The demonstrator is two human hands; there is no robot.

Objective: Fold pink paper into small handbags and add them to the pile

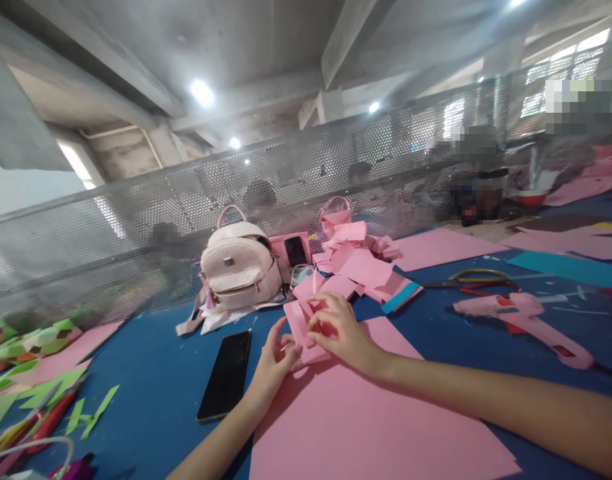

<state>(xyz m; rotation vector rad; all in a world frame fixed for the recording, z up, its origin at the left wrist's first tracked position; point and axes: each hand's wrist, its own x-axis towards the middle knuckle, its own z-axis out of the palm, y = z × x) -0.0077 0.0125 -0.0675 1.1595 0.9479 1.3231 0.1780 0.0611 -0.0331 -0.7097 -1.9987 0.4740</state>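
Between my two hands is a folded piece of pink paper (299, 321), tilted up over a large pink sheet (366, 413) on the blue table. My left hand (279, 350) grips its lower left edge between thumb and fingers. From the right, my right hand (343, 330) pinches the same piece, its fingers bent over the folded part. What lies under the right fingertips is partly hidden. Just left of my left hand lies a black phone (225, 377).
A pale backpack (241, 267) stands behind, beside a heap of pink paper pieces (353, 257). To the right lie a pink glue gun (529, 323) and scissors (473, 280). Green paper scraps (99, 410) and red-handled scissors (53, 417) are at left. A perforated metal screen (296, 173) runs along the back.
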